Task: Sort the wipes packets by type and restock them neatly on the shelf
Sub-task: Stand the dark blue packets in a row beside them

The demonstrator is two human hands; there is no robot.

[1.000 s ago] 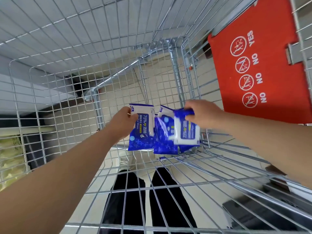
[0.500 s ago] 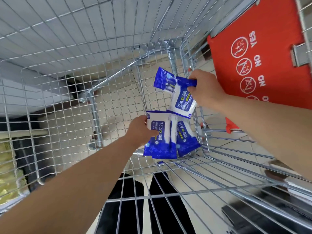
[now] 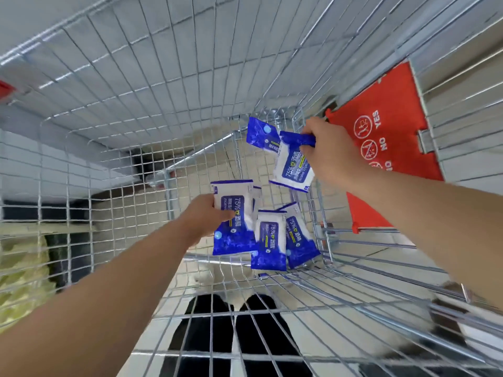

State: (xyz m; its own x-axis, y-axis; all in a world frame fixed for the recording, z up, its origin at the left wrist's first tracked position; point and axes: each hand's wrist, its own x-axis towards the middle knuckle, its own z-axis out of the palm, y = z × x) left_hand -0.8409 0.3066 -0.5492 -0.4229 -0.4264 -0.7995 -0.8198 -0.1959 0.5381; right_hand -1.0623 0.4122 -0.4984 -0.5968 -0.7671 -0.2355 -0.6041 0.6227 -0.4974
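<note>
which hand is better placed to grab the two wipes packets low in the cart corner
Left, probably. The left hand sits low, close beside the corner packets, gripping only a single packet. The right hand is raised higher by the red flap, already pinching a pair of packets.

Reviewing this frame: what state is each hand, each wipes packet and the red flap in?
Left hand: grips one wipes packet, upright.
Right hand: pinches two packets by their tops, hanging.
Two other packets: upright in the cart corner; held or leaning, unclear.
Red flap: flat against the cart wall.
</note>
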